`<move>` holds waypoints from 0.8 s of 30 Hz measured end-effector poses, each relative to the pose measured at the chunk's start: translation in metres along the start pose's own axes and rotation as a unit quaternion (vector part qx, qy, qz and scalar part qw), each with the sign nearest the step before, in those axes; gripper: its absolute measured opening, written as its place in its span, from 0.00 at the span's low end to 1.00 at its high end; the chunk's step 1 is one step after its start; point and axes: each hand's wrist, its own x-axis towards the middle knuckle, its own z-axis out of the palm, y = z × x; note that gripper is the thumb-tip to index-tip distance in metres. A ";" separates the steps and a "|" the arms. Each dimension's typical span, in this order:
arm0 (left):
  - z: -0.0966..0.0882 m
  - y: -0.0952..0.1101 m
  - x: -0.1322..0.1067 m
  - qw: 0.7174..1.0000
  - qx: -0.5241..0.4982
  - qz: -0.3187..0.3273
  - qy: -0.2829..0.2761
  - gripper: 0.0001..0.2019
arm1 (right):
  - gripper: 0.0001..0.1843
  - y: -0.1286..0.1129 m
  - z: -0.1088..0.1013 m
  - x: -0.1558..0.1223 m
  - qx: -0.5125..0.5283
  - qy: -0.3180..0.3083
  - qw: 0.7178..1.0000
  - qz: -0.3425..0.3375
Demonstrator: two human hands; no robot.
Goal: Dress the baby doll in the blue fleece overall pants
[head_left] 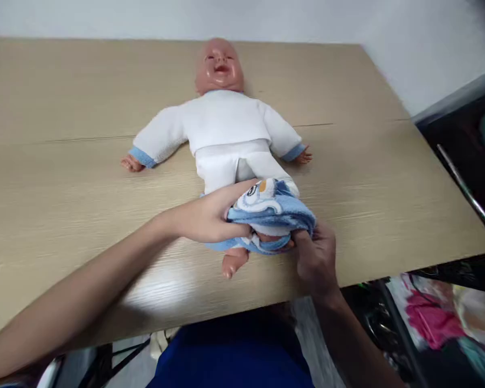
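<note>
Holds blue printed garment [293,207] in left grip [214,215], partly closed, thumb at the opening, other fingers mostly hidden by cloth. Pinches opposite edge in right grip [313,250], narrow, fingertips partly lost in folds. Has garment bunched about lower legs of doll [228,121], face up on desk [84,183]. Shows one bare foot [235,262] below the cloth.

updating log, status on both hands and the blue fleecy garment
Left hand and right hand gripping blue, white-patterned fleecy garment. Garment bunched over lower part of plastic-headed, white-clothed doll. One bare plastic foot out; other mostly hidden by garment.
</note>
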 end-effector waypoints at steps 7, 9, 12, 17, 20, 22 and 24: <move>0.007 0.004 -0.001 0.999 0.040 -0.014 0.026 0.33 | 0.10 0.005 -0.008 -0.005 0.051 -0.049 0.995 0.066; 0.008 0.004 -0.001 0.998 0.055 -0.016 0.033 0.34 | 0.13 0.007 -0.011 -0.005 0.067 -0.065 0.990 0.101; 0.008 0.004 -0.003 0.997 0.057 -0.026 0.034 0.34 | 0.09 0.005 -0.012 -0.006 0.051 -0.094 0.987 0.117; 0.004 0.008 -0.003 0.999 0.031 -0.027 0.030 0.32 | 0.20 -0.002 -0.010 -0.011 -0.030 -0.111 0.991 0.065; 0.003 0.008 -0.003 0.999 0.026 -0.015 0.029 0.34 | 0.17 0.003 -0.008 -0.016 -0.101 -0.046 0.994 0.021; 0.003 0.006 -0.003 0.999 0.029 -0.008 0.034 0.34 | 0.19 0.008 -0.003 -0.019 -0.120 0.009 0.993 0.007; 0.004 0.003 -0.004 0.999 0.035 -0.002 0.036 0.34 | 0.23 0.012 0.005 -0.021 -0.100 0.054 0.993 0.011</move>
